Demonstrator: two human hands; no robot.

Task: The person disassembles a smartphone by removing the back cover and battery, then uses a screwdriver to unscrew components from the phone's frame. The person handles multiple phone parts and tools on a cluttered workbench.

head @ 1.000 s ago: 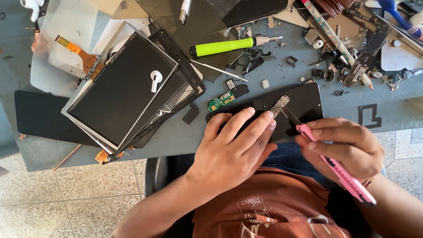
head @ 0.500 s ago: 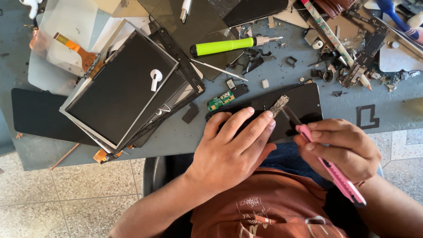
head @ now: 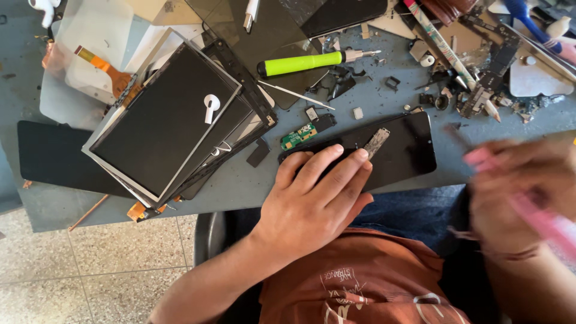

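The right hand (head: 528, 198) has pulled off the black phone panel (head: 384, 153) toward the right, blurred, its grip closed on a pink tool (head: 540, 219). The left hand (head: 312, 201) still presses the panel, fingers spread, at the bench's (head: 240, 186) near edge.

My right hand (head: 519, 198) and the pink tool (head: 540, 219) it gripped were smeared by motion blur, the tool running off the right edge. My left hand (head: 312, 201) covered the near end of the black phone panel (head: 408, 150). The small parts (head: 474, 96) littering the far bench were too tiny for me to identify.
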